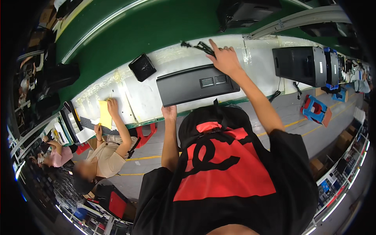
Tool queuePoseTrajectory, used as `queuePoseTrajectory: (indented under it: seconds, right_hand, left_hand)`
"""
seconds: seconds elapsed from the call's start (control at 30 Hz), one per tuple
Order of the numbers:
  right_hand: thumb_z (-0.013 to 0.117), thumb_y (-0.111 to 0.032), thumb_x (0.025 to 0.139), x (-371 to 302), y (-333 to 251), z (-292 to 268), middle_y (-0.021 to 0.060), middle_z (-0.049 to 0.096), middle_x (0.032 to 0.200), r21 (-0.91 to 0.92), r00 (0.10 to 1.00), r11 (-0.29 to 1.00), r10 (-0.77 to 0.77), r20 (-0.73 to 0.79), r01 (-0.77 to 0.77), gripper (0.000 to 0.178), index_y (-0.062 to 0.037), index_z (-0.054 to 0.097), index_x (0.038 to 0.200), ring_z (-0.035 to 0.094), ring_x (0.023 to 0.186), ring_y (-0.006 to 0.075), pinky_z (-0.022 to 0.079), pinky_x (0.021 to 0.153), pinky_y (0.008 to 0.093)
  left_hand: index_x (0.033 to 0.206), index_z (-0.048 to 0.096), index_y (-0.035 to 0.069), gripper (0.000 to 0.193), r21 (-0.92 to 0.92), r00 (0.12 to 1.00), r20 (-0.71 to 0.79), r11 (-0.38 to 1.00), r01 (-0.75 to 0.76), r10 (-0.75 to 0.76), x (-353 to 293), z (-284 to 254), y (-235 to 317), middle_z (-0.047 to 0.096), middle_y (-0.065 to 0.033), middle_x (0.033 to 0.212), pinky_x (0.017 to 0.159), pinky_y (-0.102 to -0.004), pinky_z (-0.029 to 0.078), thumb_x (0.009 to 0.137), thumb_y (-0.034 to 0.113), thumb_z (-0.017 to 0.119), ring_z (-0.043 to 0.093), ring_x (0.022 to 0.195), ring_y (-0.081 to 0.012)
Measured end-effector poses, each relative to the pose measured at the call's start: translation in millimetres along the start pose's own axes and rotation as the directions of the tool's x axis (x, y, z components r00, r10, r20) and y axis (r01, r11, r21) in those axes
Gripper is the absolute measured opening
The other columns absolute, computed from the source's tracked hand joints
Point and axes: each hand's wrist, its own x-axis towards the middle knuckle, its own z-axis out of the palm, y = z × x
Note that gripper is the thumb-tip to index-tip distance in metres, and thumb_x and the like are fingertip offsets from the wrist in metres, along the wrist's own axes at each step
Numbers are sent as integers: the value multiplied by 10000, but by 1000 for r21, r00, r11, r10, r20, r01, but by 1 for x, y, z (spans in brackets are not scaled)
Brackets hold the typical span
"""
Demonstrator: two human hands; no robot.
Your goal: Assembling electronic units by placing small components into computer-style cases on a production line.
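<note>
A single head-worn fisheye view looks steeply down from above the person's own chest, facing forward onto the long white plastic-covered table [137, 94] and green conveyor belt [156, 27] beyond. The table lies near, and straight edges bow toward the rim.

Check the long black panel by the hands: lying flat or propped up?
Lying flat. The black panel rests on the white table, vent slots facing up, left hand at its near edge, right hand beyond its far edge.

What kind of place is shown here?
Probably a factory assembly line: a green conveyor belt runs past a long white workbench, a black plastic panel lies there, and a co-worker sits beside.
</note>
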Motion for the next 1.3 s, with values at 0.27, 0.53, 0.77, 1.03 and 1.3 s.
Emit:
queuePoseTrajectory:
  seconds: [0.27,0.53,0.77,1.03,1.3]
  right_hand:
    - [601,-625,747,56,28,17,134,631,1028,348,776,797,224,589,-494,830,-57,441,1331,584,887,180,458,746,292]
    - [552,-217,919,-104,98,18,53,606,903,931,721,255,693,13,-262,297,-56,566,1168,568,782,116,436,694,245]
    - [549,-176,903,-286,103,45,44,609,853,836,454,217,890,43,-504,278,-67,553,1159,580,734,119,448,672,254]
    - [551,-162,897,-392,51,77,58,611,831,757,204,-58,947,248,-651,284,-52,530,1159,602,704,133,447,625,258]
    - [555,-153,891,-411,45,101,65,615,796,711,244,-57,918,314,-700,261,-42,533,1126,608,662,135,433,602,259]
  left_hand:
    - [1148,522,-63,319,750,875,-481,541,381,51,-36,93,25,620,-167,1033,794,-367,528,942,144,394,629,863,-251]
    - [1084,598,16,287,641,789,583,-705,-302,192,111,147,71,611,-120,903,720,-330,504,833,150,635,603,813,-263]
    - [1157,569,40,455,107,886,464,-991,-82,-24,176,130,74,508,-179,1141,878,-440,458,741,149,714,507,1021,-392]
    - [1052,597,-5,257,76,898,424,-984,-164,-117,172,122,75,530,-204,1058,848,-454,448,820,103,612,514,997,-386]
    - [914,644,-3,143,79,930,349,-986,-149,-113,183,127,89,583,-214,941,805,-455,468,801,77,609,578,868,-399]
